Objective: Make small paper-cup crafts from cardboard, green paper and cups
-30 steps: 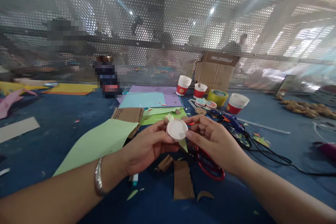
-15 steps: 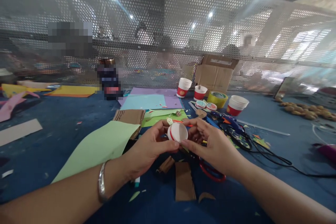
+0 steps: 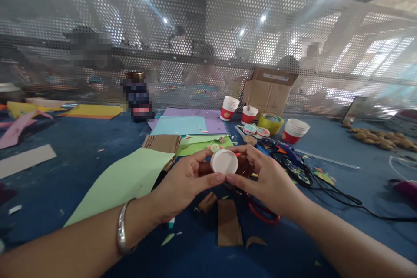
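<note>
A small, short paper cup (image 3: 224,162), white inside and seemingly cut down, is held between my two hands above the table. My left hand (image 3: 192,173) grips its left side, thumb at the near rim and fingers behind. On the right side, my right hand (image 3: 260,173) pinches it with thumb below and fingers curled around. The cup's round opening faces me. Just beyond it sits a pale green decorated piece (image 3: 215,147), partly hidden by the fingers. Red-handled scissors (image 3: 263,215) lie under my right hand.
Cardboard scraps (image 3: 230,223) lie in front of me. A pale green sheet (image 3: 120,182) is at left. Paper cups (image 3: 295,131), yellow tape (image 3: 272,123) and a blue glue gun (image 3: 286,150) with a black cord are at right. A perforated metal screen (image 3: 156,52) stands behind.
The cup has turned so its opening faces me more squarely, and its red band shows less. Both hands keep hold of it, shifted slightly right in view.
</note>
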`<state>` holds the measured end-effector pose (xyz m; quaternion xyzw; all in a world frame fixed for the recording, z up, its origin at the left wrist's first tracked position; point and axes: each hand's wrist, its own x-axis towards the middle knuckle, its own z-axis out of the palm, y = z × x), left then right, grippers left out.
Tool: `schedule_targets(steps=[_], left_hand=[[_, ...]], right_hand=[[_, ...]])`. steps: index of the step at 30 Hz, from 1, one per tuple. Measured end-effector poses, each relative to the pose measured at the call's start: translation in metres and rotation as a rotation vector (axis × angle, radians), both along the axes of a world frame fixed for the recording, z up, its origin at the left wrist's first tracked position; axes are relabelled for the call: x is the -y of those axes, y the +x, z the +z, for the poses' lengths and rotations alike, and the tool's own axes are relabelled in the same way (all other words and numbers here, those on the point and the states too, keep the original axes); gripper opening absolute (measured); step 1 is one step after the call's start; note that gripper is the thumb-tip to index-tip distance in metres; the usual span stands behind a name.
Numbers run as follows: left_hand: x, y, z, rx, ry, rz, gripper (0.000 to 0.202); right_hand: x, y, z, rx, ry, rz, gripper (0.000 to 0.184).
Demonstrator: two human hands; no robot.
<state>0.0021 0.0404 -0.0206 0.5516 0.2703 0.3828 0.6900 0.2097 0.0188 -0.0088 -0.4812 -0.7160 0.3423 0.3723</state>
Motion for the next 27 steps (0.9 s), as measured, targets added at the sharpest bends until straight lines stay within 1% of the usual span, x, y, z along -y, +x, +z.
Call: schedule_targets(steps=[5, 8, 12, 16, 19, 23, 27], left_hand=[[0.000, 0.002, 0.005, -0.002, -0.031, 0.017, 0.053], [-0.002, 0.002, 0.005, -0.009, -0.045, 0.015, 0.049], [-0.003, 0.001, 0.002, -0.028, 0.023, -0.002, 0.039], [-0.003, 0.001, 0.000, -0.060, 0.099, -0.002, 0.031], [-0.002, 0.002, -0.001, -0.079, 0.158, 0.012, 0.028], [-0.001, 0.001, -0.004, -0.129, 0.215, 0.038, 0.029], [-0.002, -0.002, -0.007, -0.214, 0.340, 0.035, 0.033]], right_hand=[[-0.002, 0.003, 0.001, -0.055, -0.048, 0.033, 0.040], [-0.003, 0.003, 0.001, -0.146, -0.108, 0.074, 0.039], [-0.004, 0.003, -0.001, -0.179, -0.131, 0.080, 0.036], [-0.005, 0.003, -0.003, -0.146, -0.111, 0.070, 0.032], [-0.005, 0.003, -0.002, -0.125, -0.104, 0.078, 0.028], [-0.005, 0.004, 0.003, -0.026, -0.065, 0.048, 0.020], [-0.004, 0.006, 0.006, 0.057, 0.003, 0.008, 0.024]])
